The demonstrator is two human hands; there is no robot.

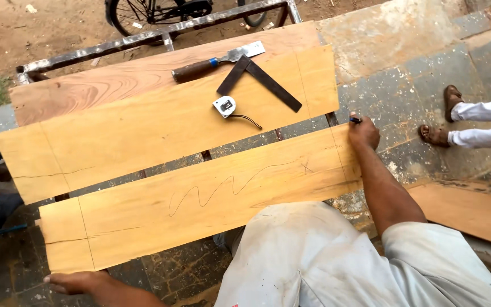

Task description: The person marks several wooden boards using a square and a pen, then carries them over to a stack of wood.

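Wood and steel, mostly matt

Smooth planed plank [200, 199] showing grain; dull metal square [259, 79] lying at 12 o'clock, wooden-handled.

Square [259, 81], tape measure [224, 106], chisel [211, 64], bicycle wheel [143, 12] behind.

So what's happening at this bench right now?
A person leans over the near plank, which lies across a metal frame. The right hand holds a pen at the plank's right end, by a line drawn across it; the left hand rests at the left end. A wavy line is drawn along the plank. On the far plank lie a square, a tape measure and a chisel-like tool.
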